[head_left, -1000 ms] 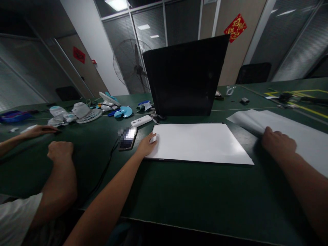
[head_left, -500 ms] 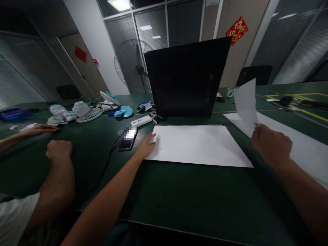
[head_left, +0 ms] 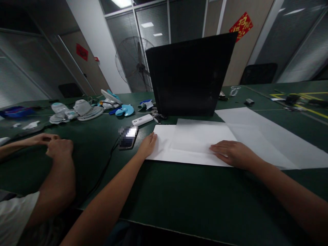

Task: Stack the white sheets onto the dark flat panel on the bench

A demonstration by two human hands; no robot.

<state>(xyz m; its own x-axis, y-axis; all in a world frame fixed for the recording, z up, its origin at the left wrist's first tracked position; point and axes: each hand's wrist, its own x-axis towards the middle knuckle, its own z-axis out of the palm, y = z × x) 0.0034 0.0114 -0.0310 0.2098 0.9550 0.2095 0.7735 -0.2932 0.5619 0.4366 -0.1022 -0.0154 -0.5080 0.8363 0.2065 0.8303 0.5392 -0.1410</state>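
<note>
A white rectangular board [head_left: 162,150] with a thin dark edge lies on the green table. My left hand [head_left: 148,145] holds its left edge, fingers close together along the rim. Across the board's right part rests a creased sheet of white paper [head_left: 197,131], which extends to the right beyond the board. My right hand [head_left: 234,153] presses on this paper, palm down, its fingers stretched toward the left. Another large white sheet [head_left: 246,114] spreads over the table on the right and partly lies under the first.
A large black panel [head_left: 191,75] stands behind the board. To the left are a phone [head_left: 128,137], a white power bank [head_left: 142,120], a light-blue part [head_left: 124,110] and white fan parts [head_left: 89,114]. A co-worker's hands [head_left: 59,147] are at the far left.
My right hand has brought the raised paper left and down onto the board, and its fingers have gone from pinching the sheet to lying flat. My left hand stays at the board's edge.
</note>
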